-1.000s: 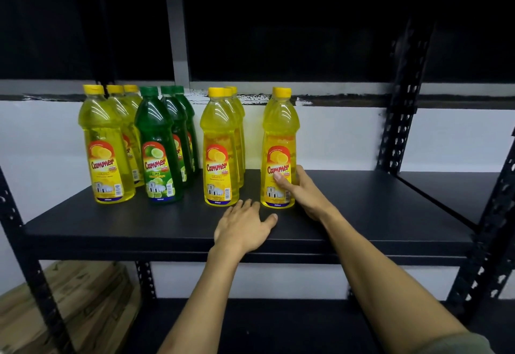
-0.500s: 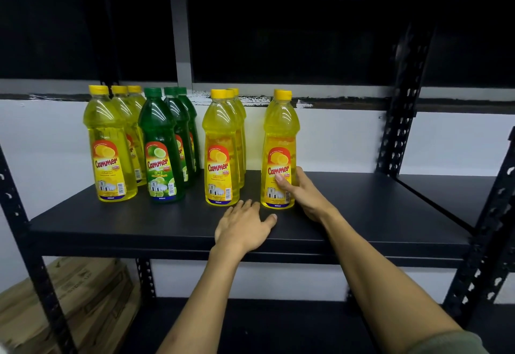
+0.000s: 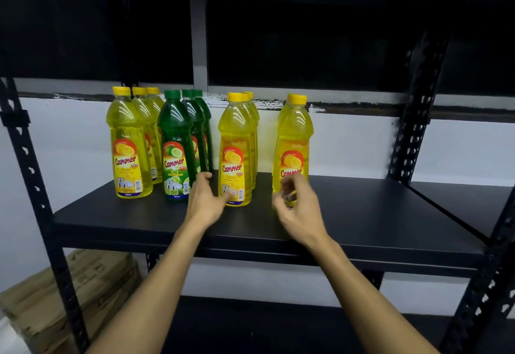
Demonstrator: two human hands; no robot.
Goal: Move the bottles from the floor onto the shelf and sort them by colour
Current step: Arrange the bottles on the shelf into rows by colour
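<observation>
Four rows of bottles stand on the black shelf (image 3: 376, 214): three yellow bottles (image 3: 129, 144) at the left, three green bottles (image 3: 175, 144), more yellow ones (image 3: 235, 147), and a right yellow row (image 3: 294, 136). My left hand (image 3: 206, 200) is raised with spread fingers in the gap between the front green bottle and the third row's front yellow bottle, thumb close to the yellow one's base. My right hand (image 3: 298, 208) is blurred, its fingers loosely curled just in front of the rightmost yellow bottle's label, holding nothing.
Perforated black uprights (image 3: 418, 103) frame the shelf. A second shelf board (image 3: 459, 200) adjoins at the right. Cardboard boxes (image 3: 69, 292) lie on the floor at lower left. A lower shelf (image 3: 264, 325) runs beneath my arms.
My left hand lifted off the shelf and moved up-left toward the gap between green and yellow bottles. My right hand let go of the rightmost yellow bottle and drew back slightly.
</observation>
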